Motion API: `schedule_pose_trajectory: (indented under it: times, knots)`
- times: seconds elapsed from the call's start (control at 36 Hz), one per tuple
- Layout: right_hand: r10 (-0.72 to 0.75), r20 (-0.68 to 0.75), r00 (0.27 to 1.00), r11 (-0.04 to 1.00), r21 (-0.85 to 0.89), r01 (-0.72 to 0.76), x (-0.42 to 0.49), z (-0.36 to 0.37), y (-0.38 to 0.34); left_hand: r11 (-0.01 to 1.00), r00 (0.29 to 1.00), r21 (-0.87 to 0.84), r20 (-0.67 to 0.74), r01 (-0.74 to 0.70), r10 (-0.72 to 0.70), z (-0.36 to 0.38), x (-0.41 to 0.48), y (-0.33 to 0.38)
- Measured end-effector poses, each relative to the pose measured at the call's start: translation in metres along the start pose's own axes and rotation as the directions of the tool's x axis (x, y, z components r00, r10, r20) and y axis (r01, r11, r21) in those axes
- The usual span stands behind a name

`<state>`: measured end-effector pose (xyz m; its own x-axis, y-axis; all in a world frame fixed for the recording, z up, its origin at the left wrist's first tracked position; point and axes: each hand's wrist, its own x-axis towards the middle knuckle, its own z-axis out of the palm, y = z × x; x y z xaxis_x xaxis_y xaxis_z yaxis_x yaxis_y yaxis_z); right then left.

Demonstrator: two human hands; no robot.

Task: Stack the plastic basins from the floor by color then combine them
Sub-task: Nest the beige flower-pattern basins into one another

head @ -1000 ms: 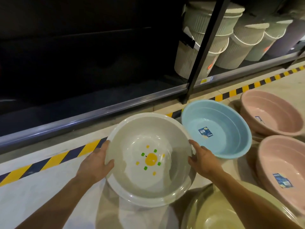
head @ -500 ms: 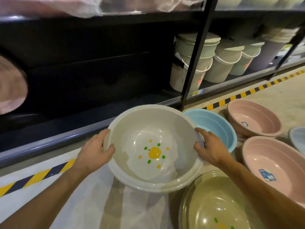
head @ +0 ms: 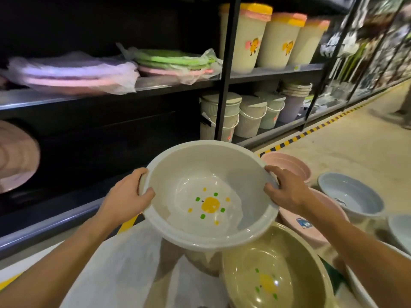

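Cream plastic forms the largest container in view: a round basin (head: 189,174) held up off the floor (head: 355,152), in front of the shelving. A yellow and green dot pattern is printed on its bottom, and a wrinkled clear film lies over that. A second rim is seen just under its own, so nested basins are suggested. Its left edge is gripped by the left hand (head: 126,196) and its right edge by the right hand (head: 287,190). On each hand the thumb is hooked over the rim and the fingers are curled round it.

Below it and nearer, an olive basin (head: 289,252) with the same pattern sits on the floor, its far rim covered by the held one. To the right, two pink basins (head: 311,225) are partly hidden behind the right hand and wrist. The nearer one carries a blue label. A blue-grey basin (head: 351,196) stands beside them.

Dark metal shelving (head: 226,74) fills the background. It carries lidded ribbed buckets (head: 251,116) low down, tall yellow-lidded tubs (head: 244,41) above, and basins wrapped in plastic (head: 173,61). A pale plastic sheet (head: 124,263) is spread on the floor under the arms.
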<state>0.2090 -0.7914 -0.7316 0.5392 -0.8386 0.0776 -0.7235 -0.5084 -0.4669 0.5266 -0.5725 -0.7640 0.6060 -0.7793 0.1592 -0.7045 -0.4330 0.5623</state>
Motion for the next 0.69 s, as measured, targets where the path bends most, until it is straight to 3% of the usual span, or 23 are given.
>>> schedule_pose_trajectory:
  times: [0.25,0.5,0.61,0.69]
  knots:
    - [0.078,-0.057,0.995,0.995,-0.057,-0.081,-0.064,-0.049,0.044,0.995,0.990,-0.050,0.109,-0.085,0.090,0.029,-0.029,0.050]
    - [0.101,-0.109,0.989,0.994,-0.025,-0.104,-0.097,-0.023,0.132,0.980,0.963,-0.120,0.200,-0.160,0.181,0.129,-0.028,0.083]
    - [0.242,-0.066,0.968,0.961,-0.118,-0.249,-0.116,0.010,0.180,0.974,0.961,-0.165,0.202,-0.155,0.187,0.181,-0.033,0.078]
    - [0.307,-0.053,0.950,0.937,-0.158,-0.311,-0.134,0.028,0.212,0.972,0.931,-0.191,0.310,-0.136,0.192,0.223,-0.051,0.070]
